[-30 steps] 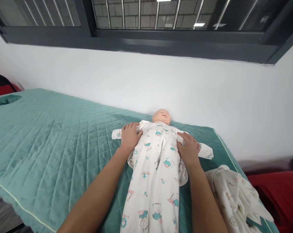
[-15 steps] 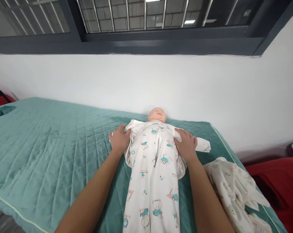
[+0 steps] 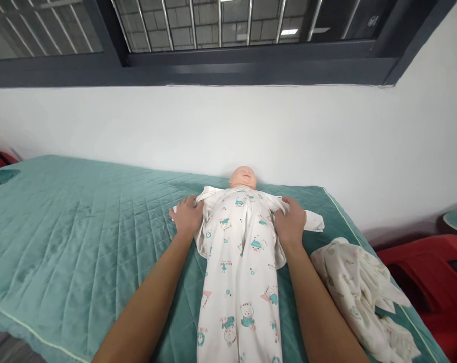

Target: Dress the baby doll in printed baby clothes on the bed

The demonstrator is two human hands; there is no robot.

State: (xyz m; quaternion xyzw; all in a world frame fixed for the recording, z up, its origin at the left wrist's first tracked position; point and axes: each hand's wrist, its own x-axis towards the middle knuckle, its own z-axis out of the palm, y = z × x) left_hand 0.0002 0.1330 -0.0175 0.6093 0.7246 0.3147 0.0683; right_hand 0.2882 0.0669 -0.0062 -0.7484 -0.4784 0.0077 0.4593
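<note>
The left hand and right hand pinch the sleeves of a white, teal-printed cloth baby garment, spread neck-high over a pink plastic doll on a green quilted bedcover; arm dressing is hidden.

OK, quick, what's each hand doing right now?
Left hand: closed on the near sleeve of the printed garment.
Right hand: closed on the garment's other sleeve.
</note>
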